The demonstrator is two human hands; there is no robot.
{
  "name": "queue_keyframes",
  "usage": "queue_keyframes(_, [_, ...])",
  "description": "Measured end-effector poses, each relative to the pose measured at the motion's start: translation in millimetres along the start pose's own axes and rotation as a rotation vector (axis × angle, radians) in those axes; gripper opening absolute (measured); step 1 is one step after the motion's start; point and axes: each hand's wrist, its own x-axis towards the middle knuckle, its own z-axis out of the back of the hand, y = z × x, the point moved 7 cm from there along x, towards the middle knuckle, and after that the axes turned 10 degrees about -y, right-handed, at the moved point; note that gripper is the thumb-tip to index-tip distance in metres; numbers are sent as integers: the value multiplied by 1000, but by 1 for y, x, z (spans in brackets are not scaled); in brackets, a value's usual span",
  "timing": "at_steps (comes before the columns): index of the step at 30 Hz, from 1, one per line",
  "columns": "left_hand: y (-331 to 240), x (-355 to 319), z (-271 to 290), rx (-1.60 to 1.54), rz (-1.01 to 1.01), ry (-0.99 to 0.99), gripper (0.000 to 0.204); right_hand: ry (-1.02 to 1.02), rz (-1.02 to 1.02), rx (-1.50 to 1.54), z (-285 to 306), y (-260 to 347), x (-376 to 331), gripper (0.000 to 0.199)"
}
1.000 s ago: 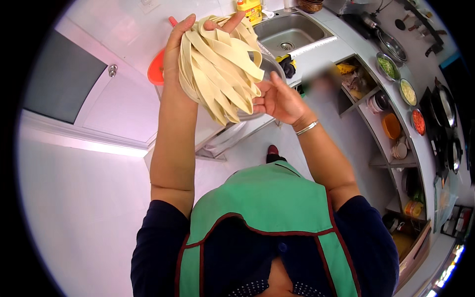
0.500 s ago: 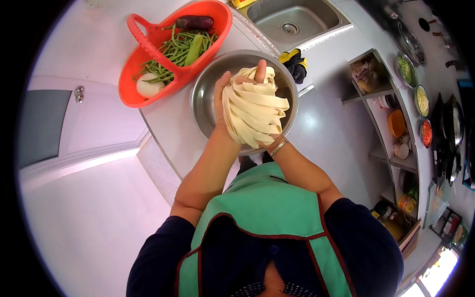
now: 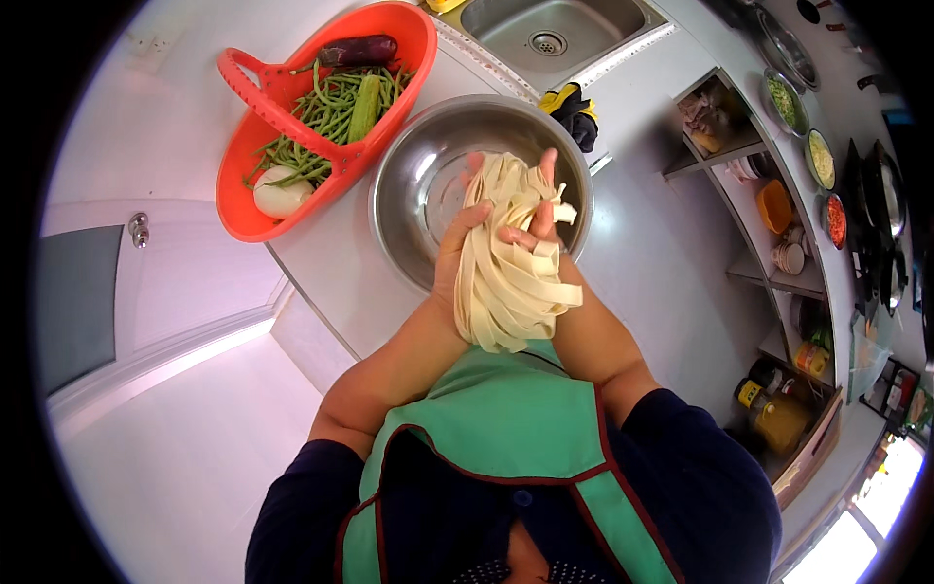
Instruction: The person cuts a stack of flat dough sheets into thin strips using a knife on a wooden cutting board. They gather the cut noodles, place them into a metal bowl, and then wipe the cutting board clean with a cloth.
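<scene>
A thick bundle of wide, pale flat noodles is between my two hands, over the near edge of a large steel bowl. My left hand grips the bundle from the left, thumb up along its side. On the right, the fingers of my right hand curl over the strands, while its palm is hidden behind them. Noodle loops hang down toward my green apron. The part of the bowl's inside that shows is bare shiny metal.
Left of the bowl stands a red basket with green beans, an eggplant and a round white vegetable. A steel sink lies beyond, with black-and-yellow gloves nearby. Shelves and small bowls of chopped food line the right.
Both hands have drawn the noodles nearer to me, away from the bowl's middle. My right hand's fingers now show over the strands. The view has shifted slightly.
</scene>
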Motion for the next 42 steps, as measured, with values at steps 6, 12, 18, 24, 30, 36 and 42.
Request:
queue_keyframes(6, [-87,-13,54,903,-221,-522,40,-813,63,-703,66,48,56,48])
queue_keyframes(12, [-122,10,111,799,-492,-499,26,-512,14,-2356,37,12,119,56])
queue_keyframes(18, [-137,25,193,222,-571,-766,32,-126,-193,-2375,69,-42,137,65])
queue_keyframes(24, [-139,32,184,-3,-626,-718,29,-425,-359,-1268,85,29,11,95])
queue_keyframes(30, [-156,34,168,-15,-753,-693,32,-45,7,-1836,54,-3,-8,118])
queue_keyframes(36, [-168,22,159,-91,-916,-696,31,-104,53,-1887,50,-10,2,100])
queue_keyframes(42, [-147,-17,163,-60,-998,-718,45,-225,-836,-1121,98,-9,13,52])
